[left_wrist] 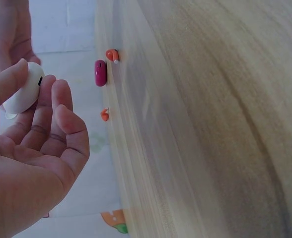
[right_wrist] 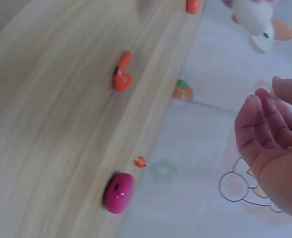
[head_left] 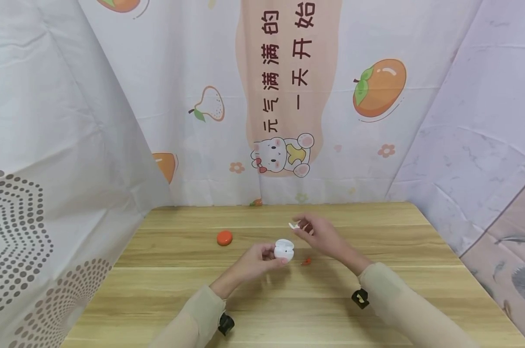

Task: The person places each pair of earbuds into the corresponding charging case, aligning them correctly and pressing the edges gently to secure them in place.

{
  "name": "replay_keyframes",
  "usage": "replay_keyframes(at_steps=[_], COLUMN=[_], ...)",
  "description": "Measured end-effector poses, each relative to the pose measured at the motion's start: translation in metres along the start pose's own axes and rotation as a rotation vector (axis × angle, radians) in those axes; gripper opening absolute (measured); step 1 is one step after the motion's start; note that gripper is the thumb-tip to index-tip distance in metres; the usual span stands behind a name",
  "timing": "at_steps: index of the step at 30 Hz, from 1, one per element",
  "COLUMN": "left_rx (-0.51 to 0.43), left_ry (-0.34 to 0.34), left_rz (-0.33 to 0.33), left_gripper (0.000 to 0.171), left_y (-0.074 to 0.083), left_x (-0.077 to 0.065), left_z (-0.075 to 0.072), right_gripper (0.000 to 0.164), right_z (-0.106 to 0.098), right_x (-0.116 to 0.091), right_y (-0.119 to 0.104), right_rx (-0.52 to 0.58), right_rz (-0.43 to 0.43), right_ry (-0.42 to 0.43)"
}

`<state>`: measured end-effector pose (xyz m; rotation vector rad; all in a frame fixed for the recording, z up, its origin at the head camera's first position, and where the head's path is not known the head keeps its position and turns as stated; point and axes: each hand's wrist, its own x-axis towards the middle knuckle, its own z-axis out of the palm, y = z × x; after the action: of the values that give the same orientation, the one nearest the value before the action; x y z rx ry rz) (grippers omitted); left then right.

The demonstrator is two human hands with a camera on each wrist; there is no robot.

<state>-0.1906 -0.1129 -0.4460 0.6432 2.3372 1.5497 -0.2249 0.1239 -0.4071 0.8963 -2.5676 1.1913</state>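
Note:
My left hand (head_left: 262,260) grips a small round white earbud case (head_left: 284,250) over the table, its lid tipped up. In the left wrist view, thumb and fingers pinch the white case (left_wrist: 27,91) at its sides. To the right of the case and slightly farther back, my right hand (head_left: 320,235) pinches a white earbud (head_left: 293,225), its stem pointing left. That earbud is mostly hidden by the fingertips in the right wrist view. Under the hands lies an orange earbud (head_left: 306,261); it shows as the larger orange earbud (right_wrist: 121,74) in the right wrist view.
An orange case (head_left: 224,237) lies left of my hands on the wooden table (head_left: 184,290). The wrist views show a magenta case (right_wrist: 118,193) with another orange earbud (right_wrist: 140,162) near it. A printed curtain (head_left: 210,154) hangs behind the table's far edge.

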Motion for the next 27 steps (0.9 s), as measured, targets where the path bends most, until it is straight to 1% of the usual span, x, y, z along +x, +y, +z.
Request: replay_keyframes(at_steps=[2, 4, 7, 12, 15, 22, 27], left_rx=[-0.001, -0.006, -0.008, -0.008, -0.008, -0.008, -0.019], left_ry=[0.001, 0.002, 0.0, -0.002, -0.002, -0.01, -0.028], left_rz=[0.001, 0.002, 0.002, 0.004, 0.0, 0.005, 0.012], left_gripper=[0.023, 0.023, 0.023, 0.022, 0.022, 0.022, 0.025], left_y=[0.001, 0.001, 0.002, 0.002, 0.002, 0.002, 0.0], left_x=[-0.001, -0.001, -0.003, -0.004, -0.004, -0.003, -0.002], left_z=[0.0, 0.0, 0.0, 0.0, 0.001, 0.001, 0.001], right_gripper=[0.021, 0.017, 0.015, 0.018, 0.019, 0.007, 0.007], right_z=[-0.003, -0.006, -0.008, -0.009, -0.007, -0.002, -0.002], right_x=[-0.001, -0.001, -0.002, -0.004, -0.005, -0.006, -0.005], right_y=[-0.005, -0.01, -0.016, -0.026, -0.029, -0.029, -0.029], right_rx=[0.051, 0.085, 0.105, 0.106, 0.104, 0.1, 0.089], right_rz=[0.011, 0.001, -0.043, -0.113, -0.12, -0.137, -0.135], right_ry=[0.008, 0.006, -0.016, -0.062, -0.091, -0.127, -0.171])
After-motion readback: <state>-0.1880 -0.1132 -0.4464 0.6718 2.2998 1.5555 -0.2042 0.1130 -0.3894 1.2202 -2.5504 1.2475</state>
